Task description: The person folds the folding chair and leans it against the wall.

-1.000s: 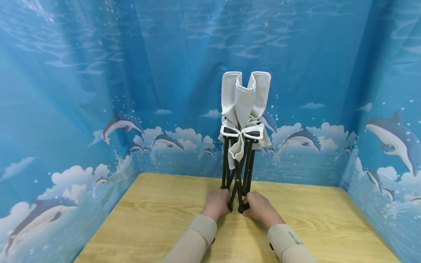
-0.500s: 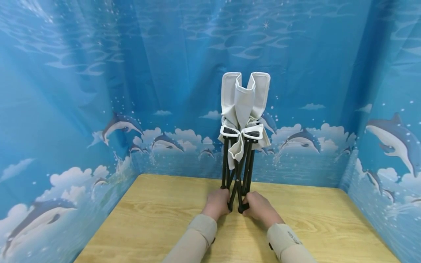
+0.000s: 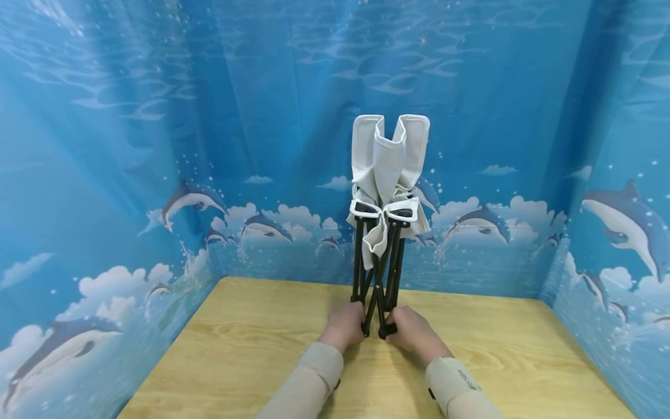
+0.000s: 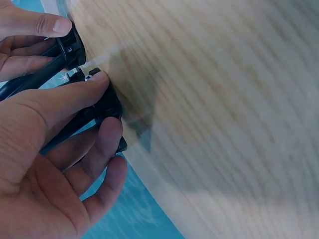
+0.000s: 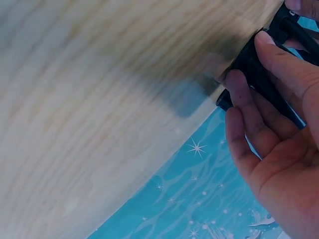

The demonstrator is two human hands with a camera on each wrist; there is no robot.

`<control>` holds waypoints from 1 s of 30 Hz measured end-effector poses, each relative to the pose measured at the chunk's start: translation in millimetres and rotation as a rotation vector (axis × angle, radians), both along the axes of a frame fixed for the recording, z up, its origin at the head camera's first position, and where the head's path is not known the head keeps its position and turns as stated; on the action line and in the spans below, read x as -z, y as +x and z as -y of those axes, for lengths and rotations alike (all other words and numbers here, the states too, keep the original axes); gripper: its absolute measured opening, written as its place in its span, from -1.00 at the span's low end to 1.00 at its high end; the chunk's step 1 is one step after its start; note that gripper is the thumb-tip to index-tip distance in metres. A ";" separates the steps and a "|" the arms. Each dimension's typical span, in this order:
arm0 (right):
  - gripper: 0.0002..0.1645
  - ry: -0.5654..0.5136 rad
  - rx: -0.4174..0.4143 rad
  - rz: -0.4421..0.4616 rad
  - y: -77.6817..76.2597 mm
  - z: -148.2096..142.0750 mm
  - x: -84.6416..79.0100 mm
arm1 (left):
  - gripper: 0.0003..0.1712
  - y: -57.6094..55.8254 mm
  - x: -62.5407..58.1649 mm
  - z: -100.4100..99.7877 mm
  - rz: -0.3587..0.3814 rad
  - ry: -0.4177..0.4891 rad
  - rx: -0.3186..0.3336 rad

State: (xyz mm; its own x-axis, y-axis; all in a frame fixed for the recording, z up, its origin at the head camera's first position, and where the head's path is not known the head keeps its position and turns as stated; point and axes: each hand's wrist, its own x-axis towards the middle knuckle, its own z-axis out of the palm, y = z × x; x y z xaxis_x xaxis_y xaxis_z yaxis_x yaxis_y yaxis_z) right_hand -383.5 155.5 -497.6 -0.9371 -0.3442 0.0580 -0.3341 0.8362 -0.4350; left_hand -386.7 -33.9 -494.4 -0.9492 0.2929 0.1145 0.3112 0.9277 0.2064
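A small folding chair (image 3: 389,163) with white fabric and crossed black legs stands folded and upright on the wooden table (image 3: 251,349). Low on its left side, my left hand (image 3: 345,325) holds a black foot; in the left wrist view the thumb and fingers of the left hand (image 4: 75,124) pinch that foot (image 4: 107,107). Opposite it, my right hand (image 3: 413,330) holds the foot on the right side. The right wrist view has the right hand (image 5: 279,119) with thumb and fingertips around a black foot (image 5: 246,62). The rear feet are partly hidden by the hands.
Blue curtains (image 3: 293,87) printed with dolphins, clouds and water surround the table at the back and both sides. The table's back edge lies close behind the chair. Beige sleeves (image 3: 319,366) cover both forearms.
Almost nothing differs. Both hands keep their hold on the feet, and the chair stays in place apart from a very slight shift in the picture.
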 end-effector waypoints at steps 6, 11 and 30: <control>-0.79 0.013 0.000 0.001 -0.3 -5.1 1.0 | -0.81 2.1 2.1 7.1 0.031 0.097 0.057; -0.67 0.021 -0.029 0.009 -5.0 -9.7 -0.9 | -0.51 1.1 -3.4 13.8 0.179 0.270 0.060; 0.06 0.019 -0.110 0.033 26.1 -54.3 -34.5 | -0.49 29.4 -27.9 62.7 0.226 0.239 0.145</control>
